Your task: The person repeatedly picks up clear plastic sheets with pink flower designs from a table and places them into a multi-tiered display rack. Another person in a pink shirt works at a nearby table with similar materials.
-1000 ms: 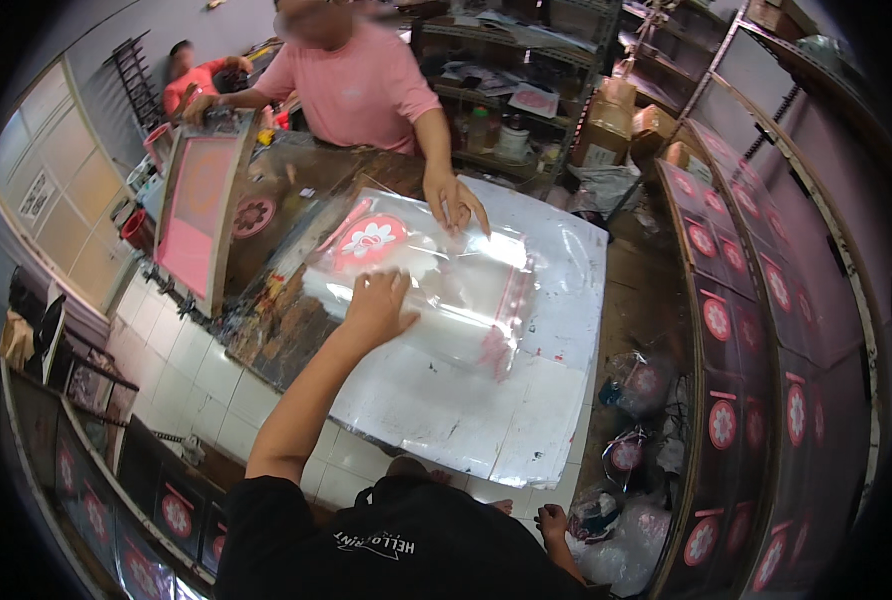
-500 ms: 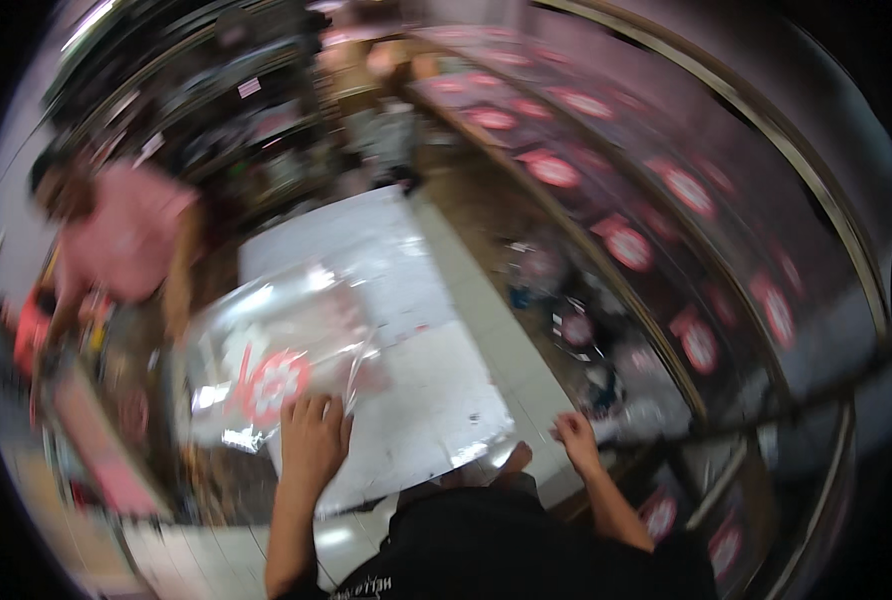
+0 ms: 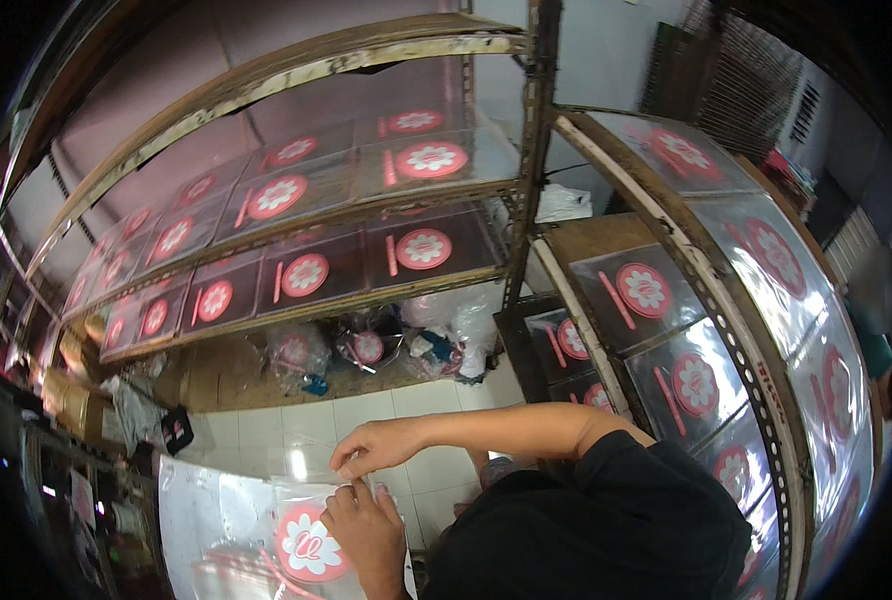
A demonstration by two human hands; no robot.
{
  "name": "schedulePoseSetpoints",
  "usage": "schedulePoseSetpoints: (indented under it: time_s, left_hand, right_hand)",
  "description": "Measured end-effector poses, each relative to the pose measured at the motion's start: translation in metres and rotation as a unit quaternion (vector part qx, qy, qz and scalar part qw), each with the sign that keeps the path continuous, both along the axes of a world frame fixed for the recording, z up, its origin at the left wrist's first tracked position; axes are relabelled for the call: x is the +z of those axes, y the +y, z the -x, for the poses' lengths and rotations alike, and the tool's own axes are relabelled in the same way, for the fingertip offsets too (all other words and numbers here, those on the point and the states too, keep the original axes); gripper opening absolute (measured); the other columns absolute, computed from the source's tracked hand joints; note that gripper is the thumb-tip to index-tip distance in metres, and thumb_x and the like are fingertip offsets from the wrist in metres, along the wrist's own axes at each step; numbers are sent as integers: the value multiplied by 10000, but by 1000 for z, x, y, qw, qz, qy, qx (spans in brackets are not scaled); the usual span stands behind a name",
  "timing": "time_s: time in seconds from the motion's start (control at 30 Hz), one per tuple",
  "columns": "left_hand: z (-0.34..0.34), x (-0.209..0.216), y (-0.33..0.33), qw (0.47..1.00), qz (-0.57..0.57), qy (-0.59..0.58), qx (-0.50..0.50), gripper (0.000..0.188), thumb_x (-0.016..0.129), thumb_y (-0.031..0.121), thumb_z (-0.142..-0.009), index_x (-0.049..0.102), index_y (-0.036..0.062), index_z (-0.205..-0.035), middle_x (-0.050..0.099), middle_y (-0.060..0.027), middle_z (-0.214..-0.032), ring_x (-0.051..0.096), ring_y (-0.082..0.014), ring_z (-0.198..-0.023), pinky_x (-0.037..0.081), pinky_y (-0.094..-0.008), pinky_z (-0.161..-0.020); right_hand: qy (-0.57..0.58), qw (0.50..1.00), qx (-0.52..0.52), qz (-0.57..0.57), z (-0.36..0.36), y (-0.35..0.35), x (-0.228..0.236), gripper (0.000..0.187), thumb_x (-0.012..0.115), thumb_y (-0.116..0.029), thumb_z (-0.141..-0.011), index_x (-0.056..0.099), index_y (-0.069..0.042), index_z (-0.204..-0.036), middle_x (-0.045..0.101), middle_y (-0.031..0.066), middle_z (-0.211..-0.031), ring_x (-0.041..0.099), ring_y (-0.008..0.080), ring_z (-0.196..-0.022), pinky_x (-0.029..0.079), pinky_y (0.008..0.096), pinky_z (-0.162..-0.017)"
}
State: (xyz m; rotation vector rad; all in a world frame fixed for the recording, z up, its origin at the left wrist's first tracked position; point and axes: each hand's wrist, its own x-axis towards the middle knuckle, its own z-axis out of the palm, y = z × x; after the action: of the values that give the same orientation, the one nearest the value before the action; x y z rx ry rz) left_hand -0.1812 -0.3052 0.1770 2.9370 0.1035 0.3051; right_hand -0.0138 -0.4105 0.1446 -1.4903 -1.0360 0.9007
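A clear plastic bag (image 3: 311, 543), printed with a pink circle around a white flower and a pink stripe, is in front of me at the lower left. My left hand (image 3: 368, 527) is closed on its upper right edge, fingers curled over the film. Reaching across from the right, my right hand (image 3: 381, 447) pinches clear film just above the left hand. The two hands nearly touch. Beneath the bag is a white-topped table (image 3: 191, 497), its near part cut off by the picture's lower edge.
A metal-framed rack (image 3: 316, 228) beyond the table carries rows of similar printed plastic sheets. Another rack (image 3: 766, 400) stands close on my right. Under the far rack lie clear bundles (image 3: 366, 345). White floor tiles (image 3: 406, 402) lie between the table and the far rack.
My view has swung right, toward the racks; the co-worker is out of view. My right hand has come across from beside the table to my left hand and now pinches the film.
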Motion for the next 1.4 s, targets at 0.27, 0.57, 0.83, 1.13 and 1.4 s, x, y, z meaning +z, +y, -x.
schedulePoseSetpoints:
  time_s: [0.27,0.57,0.83,1.13,1.4]
  left_hand:
    - [-28,21,-30,939,151,-241,-192,521,680,310,-852,613,-35,-1236,541,-143,-1016,475,-325,-921,360,-443,-820]
    - [-56,9,-33,907,255,-271,-199,306,681,73,-842,683,11,-1141,644,-191,-986,574,-370,-901,450,-466,-832]
    - [-120,-24,-56,931,229,-219,-180,211,672,51,-857,695,23,-1066,652,-169,-940,590,-358,-880,467,-446,-802]
    - [-195,-71,-99,930,249,-132,-237,169,679,78,-872,694,31,-1034,665,-177,-939,608,-364,-899,479,-455,-821]
    - [-238,-85,-145,911,266,-82,-303,170,674,115,-883,696,24,-1025,669,-191,-957,616,-386,-911,492,-463,-831]
  right_hand:
    - [-45,993,-24,111,-94,-67,103,329,602,-118,-899,616,8,-1203,695,129,-1078,707,172,-875,574,313,-733]
    - [-193,940,-164,229,-134,-207,321,319,631,-50,-852,600,17,-1162,675,103,-1092,721,196,-936,573,308,-849]
    - [-206,804,-473,295,-119,-426,427,209,610,-48,-875,596,-24,-1082,654,84,-1031,710,198,-904,586,300,-762]
    - [-61,689,-617,374,-119,-619,379,259,642,-44,-798,618,-44,-1057,655,90,-1035,661,206,-869,568,370,-748]
    - [-114,621,-648,426,-137,-697,299,138,673,-12,-710,682,-28,-846,677,86,-767,677,195,-707,562,348,-657]
